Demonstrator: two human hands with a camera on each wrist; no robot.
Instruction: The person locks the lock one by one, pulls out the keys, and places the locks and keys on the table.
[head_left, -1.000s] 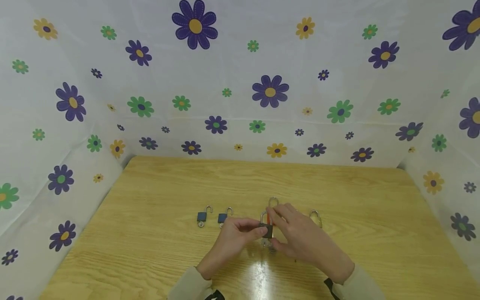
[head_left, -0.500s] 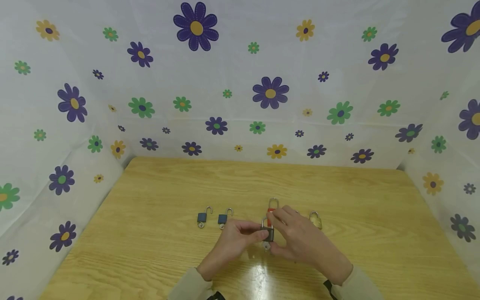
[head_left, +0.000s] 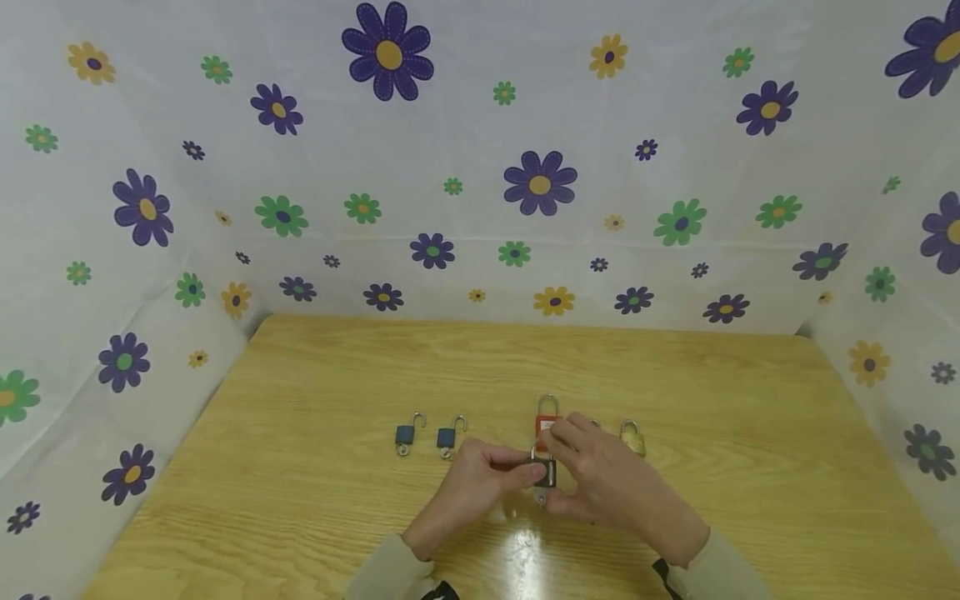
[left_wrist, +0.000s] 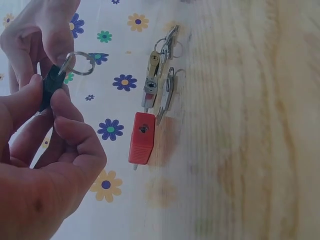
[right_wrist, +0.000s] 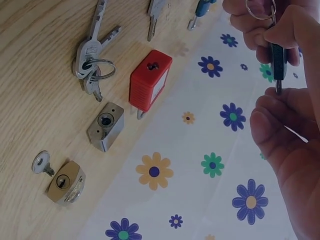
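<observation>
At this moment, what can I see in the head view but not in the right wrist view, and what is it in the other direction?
Only the head view: the left sleeve and right sleeve. Only the right wrist view: the silver padlock's body and the keyhole of the red padlock. Both: the left hand and right hand, the dark padlock between them, the red padlock and the gold padlock.

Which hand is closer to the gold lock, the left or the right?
The right. In the head view, the right hand is just below and left of the gold lock, while the left hand is farther away to the left, pinching the dark lock.
</observation>
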